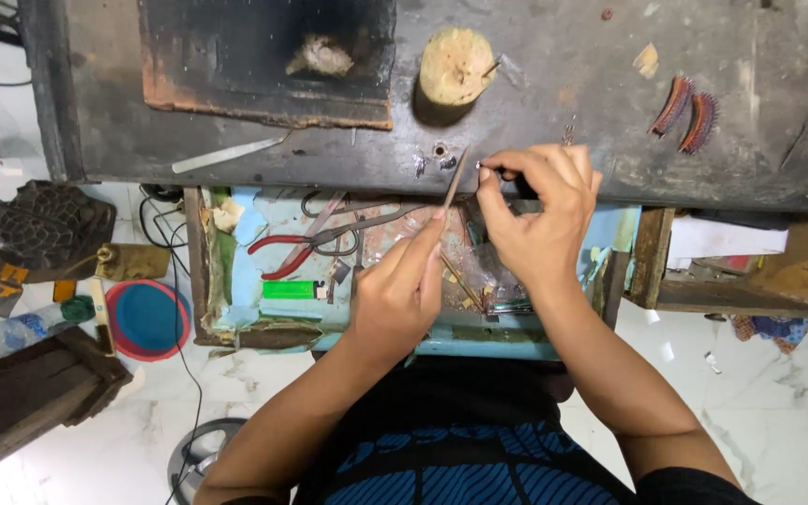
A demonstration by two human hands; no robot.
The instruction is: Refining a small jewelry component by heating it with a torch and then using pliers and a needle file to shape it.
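Note:
My left hand (396, 290) grips a thin metal file (455, 178) that slants up toward the front edge of the dark workbench (535, 112). Its tip lies beside the fingertips of my right hand (540, 210). That hand pinches a very small piece at the bench edge; the piece is too small to make out. Both hands hover over an open light-blue drawer (264, 323) full of tools.
In the drawer lie red-handled pliers (282, 252), scissors (367, 224) and a green lighter (290, 289). On the bench stand a wooden cylinder block (454, 65), a charred block (264, 56), a flat metal strip (226, 154) and two curved brushes (686, 112). A second drawer (750, 266) is open at right.

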